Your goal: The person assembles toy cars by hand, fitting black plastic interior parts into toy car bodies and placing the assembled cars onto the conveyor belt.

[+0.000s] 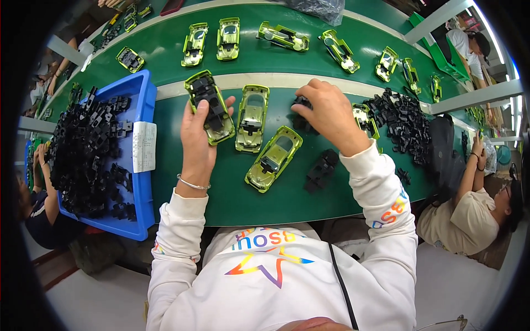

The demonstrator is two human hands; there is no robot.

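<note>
My left hand (pixel 197 129) grips a lime-green toy car body (pixel 224 131) with its underside up, the thumb pressing on a black plastic part (pixel 210 105) seated inside the shell. Over the table, my right hand (pixel 329 110) has its fingers curled down on a black plastic part (pixel 301 105), partly hidden by the fingers. Between the hands stand two more green car bodies, an upright one (pixel 253 118) and a tilted one (pixel 274 159). Another green car body (pixel 364 118) lies partly behind my right wrist. A longer black part (pixel 321 170) rests nearer to me.
A blue bin (pixel 144 193) heaped with black parts stands at the left. Loose black parts (pixel 400 121) are piled at the right. Beyond a pale rail (pixel 284 80), several green car bodies (pixel 228 39) lie on a green surface. Co-workers (pixel 466 204) sit at both sides.
</note>
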